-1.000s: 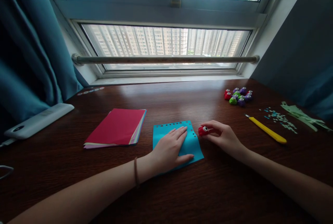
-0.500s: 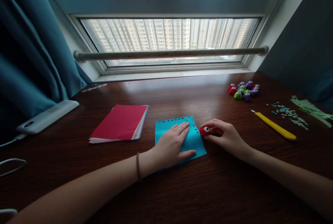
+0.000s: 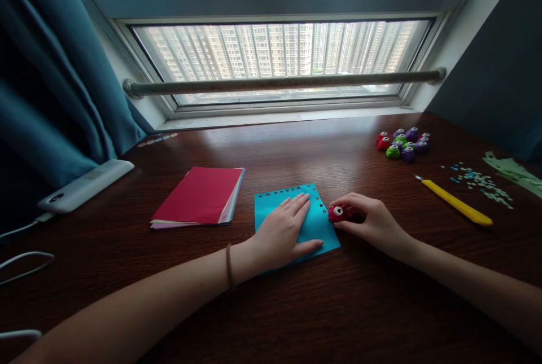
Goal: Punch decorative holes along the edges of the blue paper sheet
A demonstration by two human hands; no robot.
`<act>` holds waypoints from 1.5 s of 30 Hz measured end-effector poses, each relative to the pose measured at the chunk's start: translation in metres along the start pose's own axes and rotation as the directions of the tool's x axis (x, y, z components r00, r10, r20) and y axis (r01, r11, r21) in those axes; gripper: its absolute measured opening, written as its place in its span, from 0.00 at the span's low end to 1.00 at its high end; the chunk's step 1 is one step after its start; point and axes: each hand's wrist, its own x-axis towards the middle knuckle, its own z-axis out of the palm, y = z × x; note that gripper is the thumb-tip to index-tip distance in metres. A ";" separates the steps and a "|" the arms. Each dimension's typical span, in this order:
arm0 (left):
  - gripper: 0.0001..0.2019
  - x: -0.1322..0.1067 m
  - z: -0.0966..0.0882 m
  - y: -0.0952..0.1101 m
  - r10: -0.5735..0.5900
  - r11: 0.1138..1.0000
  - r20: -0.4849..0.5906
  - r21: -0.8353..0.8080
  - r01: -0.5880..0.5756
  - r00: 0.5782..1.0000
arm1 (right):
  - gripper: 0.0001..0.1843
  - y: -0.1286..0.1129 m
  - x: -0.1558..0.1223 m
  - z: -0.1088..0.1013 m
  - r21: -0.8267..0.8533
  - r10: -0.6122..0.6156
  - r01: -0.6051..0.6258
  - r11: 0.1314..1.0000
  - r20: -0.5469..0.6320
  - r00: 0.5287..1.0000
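Note:
A blue paper sheet lies on the dark wooden table, with small punched holes along its far and right edges. My left hand rests flat on the sheet, fingers stretched out. My right hand is closed around a small red paper punch, which sits at the sheet's right edge.
A stack of coloured paper with a red top sheet lies to the left. Several red, green and purple punches cluster at the back right. A yellow craft knife, paper scraps, green strips, a white device and curtains surround.
The red punch in my right hand has slid a little nearer along the sheet's right edge. The camera tilted down slightly. My left hand stays flat on the sheet.

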 end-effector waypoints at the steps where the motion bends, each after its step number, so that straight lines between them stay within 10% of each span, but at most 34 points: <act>1: 0.40 0.000 0.000 0.000 -0.003 1.000 0.002 0.002 0.003 1.000 | 0.13 0.000 0.000 0.000 -0.016 -0.013 0.013 1.000 0.004 1.000; 45: 0.41 0.001 0.000 -0.004 0.052 0.997 0.037 0.063 -0.055 0.998 | 0.12 -0.004 -0.006 0.008 -0.055 -0.091 0.094 0.994 0.057 0.994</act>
